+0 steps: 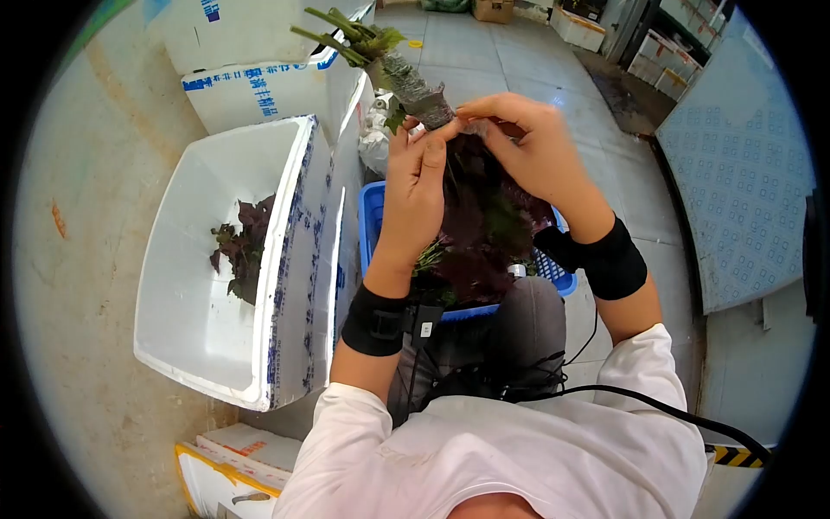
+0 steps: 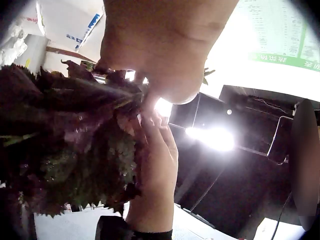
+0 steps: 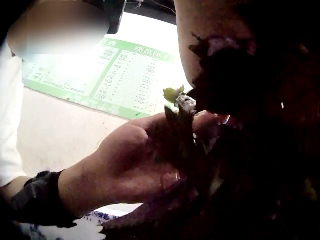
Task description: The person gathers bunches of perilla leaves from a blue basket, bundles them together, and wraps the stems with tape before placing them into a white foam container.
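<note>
My left hand (image 1: 415,190) grips a bunch of dark purple, jagged leaves (image 1: 471,208) around its stems. Translucent plastic film (image 1: 415,91) is wound round the stems, and green stem ends (image 1: 333,35) stick out at the upper left. Beside it, my right hand (image 1: 536,147) pinches a piece of the film with thumb and fingers. In the left wrist view the leaves (image 2: 65,135) spread out below my left palm (image 2: 165,45), and the right hand (image 2: 155,160) meets it. The right wrist view is dark; my left hand (image 3: 130,160) shows behind the leaves.
A blue plastic basket (image 1: 370,216) stands before my knees beneath the bunch, with purple leaves inside. At left, a white foam box (image 1: 186,285) holds a few more leaves (image 1: 246,251). Other foam boxes (image 1: 233,99) stand behind it. A cable (image 1: 657,411) runs along my right side.
</note>
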